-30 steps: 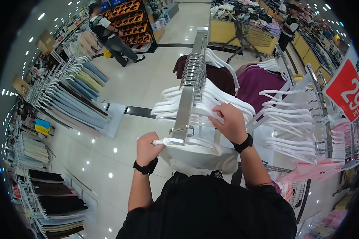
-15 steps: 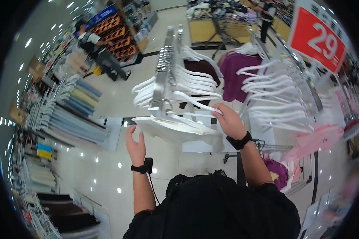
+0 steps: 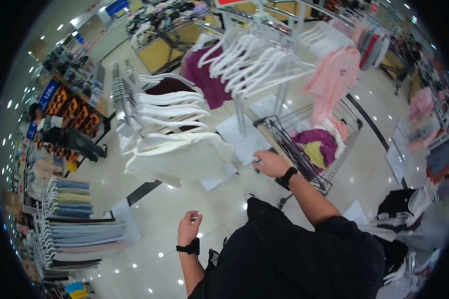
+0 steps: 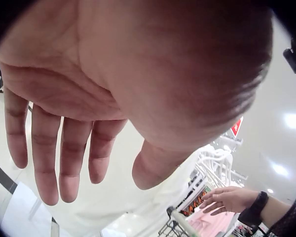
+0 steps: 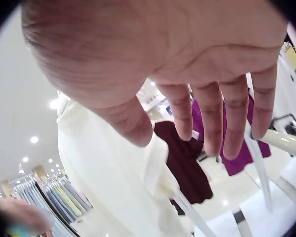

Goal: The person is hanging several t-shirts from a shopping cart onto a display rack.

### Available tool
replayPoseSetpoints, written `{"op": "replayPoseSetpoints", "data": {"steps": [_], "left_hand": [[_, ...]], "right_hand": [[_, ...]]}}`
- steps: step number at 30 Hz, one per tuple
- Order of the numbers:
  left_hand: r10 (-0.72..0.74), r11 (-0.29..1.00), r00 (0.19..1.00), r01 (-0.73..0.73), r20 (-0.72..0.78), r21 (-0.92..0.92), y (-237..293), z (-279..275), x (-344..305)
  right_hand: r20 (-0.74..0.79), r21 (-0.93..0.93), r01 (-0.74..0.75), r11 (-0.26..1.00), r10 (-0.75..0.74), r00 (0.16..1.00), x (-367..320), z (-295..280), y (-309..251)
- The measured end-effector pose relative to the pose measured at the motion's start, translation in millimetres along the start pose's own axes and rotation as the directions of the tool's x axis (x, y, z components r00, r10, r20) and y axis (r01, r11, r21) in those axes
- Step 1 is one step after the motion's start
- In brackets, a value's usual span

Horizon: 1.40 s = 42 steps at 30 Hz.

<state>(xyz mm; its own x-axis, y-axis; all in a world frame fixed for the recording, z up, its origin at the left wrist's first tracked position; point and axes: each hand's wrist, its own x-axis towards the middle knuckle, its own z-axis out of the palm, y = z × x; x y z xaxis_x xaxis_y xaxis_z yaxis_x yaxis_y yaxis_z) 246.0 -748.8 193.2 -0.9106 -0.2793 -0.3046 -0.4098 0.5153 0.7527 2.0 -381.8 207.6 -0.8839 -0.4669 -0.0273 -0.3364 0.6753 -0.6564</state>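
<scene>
Near the cart [image 3: 297, 154], right hand [image 3: 267, 163]; contact unclear.

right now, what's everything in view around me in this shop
cream top: one, cream, hanging at the front of the near rack
empty hangers: many, white, behind it on that rack; more on the far rack
purple top: one, purple, far rack
pink tops: several, pink, beyond the cart
cart: one, grey wire, beside the racks
clothes: a heap, purple and yellow, inside the cart
hung garments: a row, blue, grey and dark, low side rack
another person: one, dark clothes, far aisle
left hand: holds nothing, fingers relaxed
right hand: fingers straight, at the cart's rim
</scene>
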Motion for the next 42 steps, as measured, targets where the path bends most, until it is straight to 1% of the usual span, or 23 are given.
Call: {"op": "replayPoseSetpoints", "data": {"steps": [1, 3, 5, 7, 9, 11, 15, 19, 20, 23, 24, 25, 26, 27, 28, 29, 31, 32, 34, 37, 39, 41, 42], "left_hand": [[0.007, 1.0, 1.0, -0.007, 0.027, -0.003, -5.7, 15.5, -7.2], [0.015, 0.996, 0.998, -0.02, 0.06, 0.089, -12.4, 41.2, -20.2], [0.017, 0.993, 0.993, -0.03, 0.119, 0.111, -10.1, 60.8, -28.8], [0.07, 0.981, 0.933, -0.129, 0.354, 0.146, 1.1, 98.3, -45.5], [0.093, 0.971, 0.913, -0.171, 0.396, 0.166, 11.2, 111.6, -56.3], [0.138, 0.959, 0.859, -0.241, 0.493, 0.152, 40.3, 133.8, -58.9], [0.227, 0.858, 0.761, -0.452, 0.607, 0.246, 102.2, 201.0, -59.1], [0.301, 0.799, 0.66, -0.569, 0.689, 0.196, 152.3, 259.1, -60.9], [0.318, 0.752, 0.63, -0.622, 0.709, 0.216, 175.8, 299.5, -61.4], [0.295, 0.718, 0.612, -0.649, 0.733, 0.253, 218.2, 364.0, -79.2], [0.291, 0.722, 0.611, -0.645, 0.736, 0.251, 224.7, 381.6, -89.2], [0.374, 0.739, 0.568, -0.661, 0.734, 0.135, 231.9, 409.7, -100.8], [0.453, 0.721, 0.514, -0.691, 0.728, 0.039, 252.5, 446.0, -102.7], [0.391, 0.755, 0.528, -0.653, 0.754, 0.066, 261.6, 451.6, -113.7], [0.418, 0.753, 0.451, -0.657, 0.789, -0.023, 279.8, 468.8, -127.1], [0.437, 0.741, 0.365, -0.664, 0.822, -0.099, 306.2, 498.9, -133.7], [0.38, 0.712, 0.321, -0.701, 0.868, -0.053, 327.0, 516.9, -132.6], [0.313, 0.686, 0.295, -0.727, 0.903, -0.001, 339.8, 536.8, -135.8], [0.332, 0.701, 0.31, -0.713, 0.891, -0.013, 354.3, 555.6, -118.8], [0.381, 0.711, 0.364, -0.703, 0.85, -0.018, 366.8, 578.2, -98.1], [0.552, 0.757, 0.414, -0.614, 0.724, -0.225, 370.7, 600.1, -60.7], [0.389, 0.921, 0.623, -0.275, 0.679, -0.275, 365.0, 632.1, -4.7], [0.314, 0.945, 0.737, -0.187, 0.599, -0.267, 354.5, 647.7, 32.6]], "right_hand": [[0.172, -0.046, -0.109, 0.993, 0.116, 0.978, -36.2, 15.2, 16.6], [0.314, -0.115, -0.141, 0.983, 0.171, 0.934, -91.9, 29.7, 23.2], [0.349, -0.104, -0.178, 0.979, 0.203, 0.915, -119.2, 52.3, 33.2], [0.376, 0.075, -0.153, 0.985, 0.114, 0.919, -181.3, 68.2, 19.2], [0.422, 0.181, -0.147, 0.972, 0.059, 0.905, -210.4, 65.5, 3.7], [0.424, 0.143, -0.178, 0.974, 0.102, 0.9, -230.8, 66.2, 6.2], [0.335, 0.008, -0.248, 0.969, 0.232, 0.913, -297.8, 44.3, 57.3], [0.251, 0.003, -0.358, 0.934, 0.346, 0.904, -361.1, 15.8, 110.1], [0.22, 0.025, -0.397, 0.917, 0.383, 0.897, -384.0, 0.9, 145.4], [0.216, 0.064, -0.473, 0.879, 0.451, 0.866, -426.9, -38.8, 193.4], [0.207, -0.001, -0.476, 0.88, 0.465, 0.861, -437.4, -48.6, 196.6], [0.193, -0.056, -0.479, 0.876, 0.48, 0.856, -450.1, -60.2, 203.5], [0.18, 0.062, -0.534, 0.843, 0.517, 0.837, -461.6, -90.8, 242.4], [0.157, 0.039, -0.505, 0.862, 0.494, 0.855, -471.2, -91.5, 248.8], [0.072, 0.09, -0.487, 0.869, 0.482, 0.873, -478.0, -98.3, 267.4], [-0.066, -0.023, -0.542, 0.84, 0.539, 0.839, -489.6, -130.8, 288.8], [-0.047, -0.014, -0.556, 0.831, 0.555, 0.83, -502.2, -162.1, 281.7], [-0.112, 0.11, -0.596, 0.796, 0.606, 0.788, -513.1, -179.1, 296.5], [-0.215, 0.366, -0.581, 0.727, 0.674, 0.707, -525.8, -196.4, 297.7], [-0.215, 0.355, -0.607, 0.711, 0.694, 0.687, -551.0, -193.5, 330.1], [-0.18, 0.329, -0.652, 0.683, 0.723, 0.667, -565.6, -186.5, 341.7], [-0.103, 0.254, -0.761, 0.597, 0.799, 0.593, -576.3, -180.5, 350.5], [-0.068, 0.305, -0.761, 0.573, 0.81, 0.583, -580.1, -178.1, 357.9]]}}
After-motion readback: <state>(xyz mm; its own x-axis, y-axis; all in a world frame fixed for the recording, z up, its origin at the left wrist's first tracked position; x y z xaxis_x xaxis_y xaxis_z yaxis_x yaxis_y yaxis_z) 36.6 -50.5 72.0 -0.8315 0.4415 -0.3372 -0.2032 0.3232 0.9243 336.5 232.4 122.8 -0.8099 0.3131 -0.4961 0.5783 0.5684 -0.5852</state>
